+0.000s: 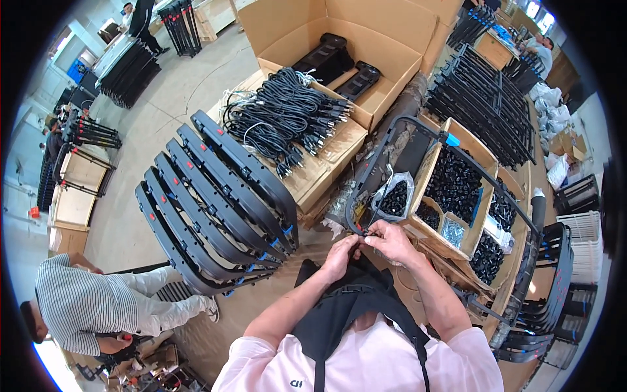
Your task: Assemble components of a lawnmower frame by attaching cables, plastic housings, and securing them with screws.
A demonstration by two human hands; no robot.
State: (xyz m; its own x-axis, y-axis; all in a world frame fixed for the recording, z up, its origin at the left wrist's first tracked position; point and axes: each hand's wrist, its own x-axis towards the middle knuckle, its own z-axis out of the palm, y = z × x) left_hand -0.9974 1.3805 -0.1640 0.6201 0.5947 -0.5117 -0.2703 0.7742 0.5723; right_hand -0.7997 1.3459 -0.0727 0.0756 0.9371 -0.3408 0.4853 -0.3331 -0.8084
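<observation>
A bent black tubular frame (373, 175) with a piece of blue tape (450, 139) lies across the parts boxes in front of me. At its near corner my left hand (341, 259) and my right hand (392, 243) meet, both closed with fingertips pinched together. Between them is something small and dark, mostly hidden by the fingers. A thin cable (385, 179) rises beside the frame's tube. Just beyond my right hand sits a clear plastic bag of small black parts (394, 198).
Wooden boxes hold small black fittings (454, 183). Curved black frames (215, 196) stand in a row at left, beside bundled black cables (281, 111) on cardboard. An open carton (392, 68) stands behind. A person in a striped shirt (85, 297) bends at lower left.
</observation>
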